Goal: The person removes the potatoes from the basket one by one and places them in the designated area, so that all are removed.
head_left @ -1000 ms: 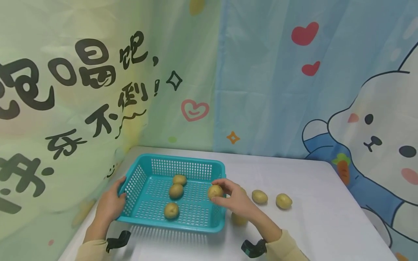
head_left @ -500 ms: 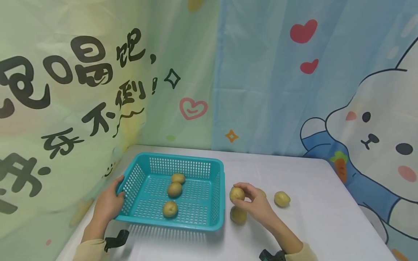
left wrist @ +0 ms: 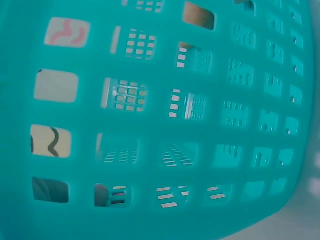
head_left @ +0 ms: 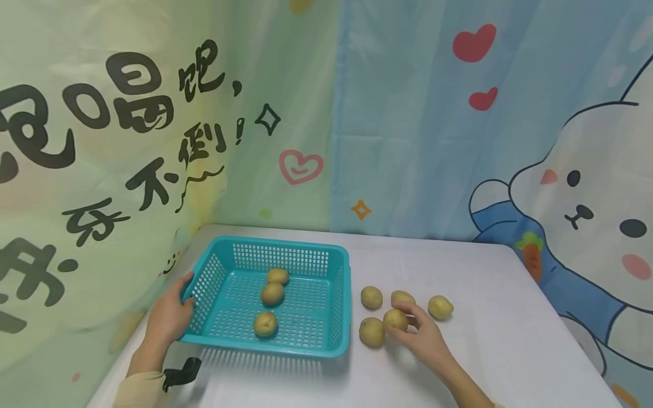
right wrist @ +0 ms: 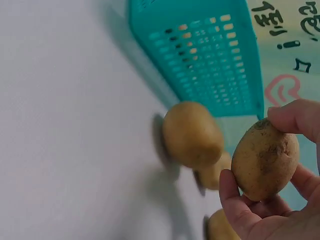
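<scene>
In the head view a turquoise perforated plastic basket (head_left: 285, 340) stands at the left, with 3 potatoes inside, among them a front potato (head_left: 265, 324). My left hand (head_left: 167, 317) grips the basket's left side. Close up in the left wrist view is the basket's slotted wall (left wrist: 160, 127); the hand itself is outside that view. To the right of the basket, my right hand (head_left: 420, 334) holds a potato (right wrist: 265, 160) between thumb and fingers. The right wrist view shows a dark, rough patch on its skin. It appears raised off the table.
On the white table (head_left: 490, 340) lie several loose potatoes: a near one (head_left: 372, 332), one behind it (head_left: 372, 297), another (head_left: 403, 297) partly behind my right hand, and one farther right (head_left: 441, 307). A printed curtain (head_left: 408, 141) hangs behind the table.
My right hand has carried its potato from over the basket's right side out to the right, above the loose potatoes. My left hand has stayed on the basket.
</scene>
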Motion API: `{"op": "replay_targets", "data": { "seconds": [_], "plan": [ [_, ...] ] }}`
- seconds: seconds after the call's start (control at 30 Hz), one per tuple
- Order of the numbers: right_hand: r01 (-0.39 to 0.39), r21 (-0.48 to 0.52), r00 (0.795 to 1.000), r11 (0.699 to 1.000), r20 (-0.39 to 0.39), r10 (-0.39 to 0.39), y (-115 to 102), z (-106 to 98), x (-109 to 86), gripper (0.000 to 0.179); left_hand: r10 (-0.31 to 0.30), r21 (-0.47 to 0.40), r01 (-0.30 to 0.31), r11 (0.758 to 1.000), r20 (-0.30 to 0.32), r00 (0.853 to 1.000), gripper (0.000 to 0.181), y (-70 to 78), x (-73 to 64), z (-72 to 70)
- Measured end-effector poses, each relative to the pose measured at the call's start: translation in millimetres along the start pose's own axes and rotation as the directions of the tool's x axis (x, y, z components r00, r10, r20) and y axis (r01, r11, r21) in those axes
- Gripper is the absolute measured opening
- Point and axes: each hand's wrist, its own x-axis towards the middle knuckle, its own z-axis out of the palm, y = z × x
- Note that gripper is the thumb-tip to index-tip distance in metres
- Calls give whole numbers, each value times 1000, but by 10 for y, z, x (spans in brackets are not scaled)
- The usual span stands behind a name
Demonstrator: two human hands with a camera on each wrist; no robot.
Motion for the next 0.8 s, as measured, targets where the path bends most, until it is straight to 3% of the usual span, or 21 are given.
{"op": "replay_targets", "data": {
  "seconds": [0.27, 0.53, 0.8],
  "plan": [
    [6, -188, 998, 982, -56, -17, 258, -37, -47, 52, 19, 9, -19, 1000, -7, 1000, 57, -3, 4, -7],
    [4, -238, 999, 971, -52, -16, 337, -33, -129, 49, 24, 22, -24, 999, -12, 1000, 57, -17, 19, 3],
    [20, -331, 993, 943, -103, -57, 402, -29, -153, 46, 17, 10, -17, 1000, -5, 1000, 57, -5, 18, -7]
  ]
}}
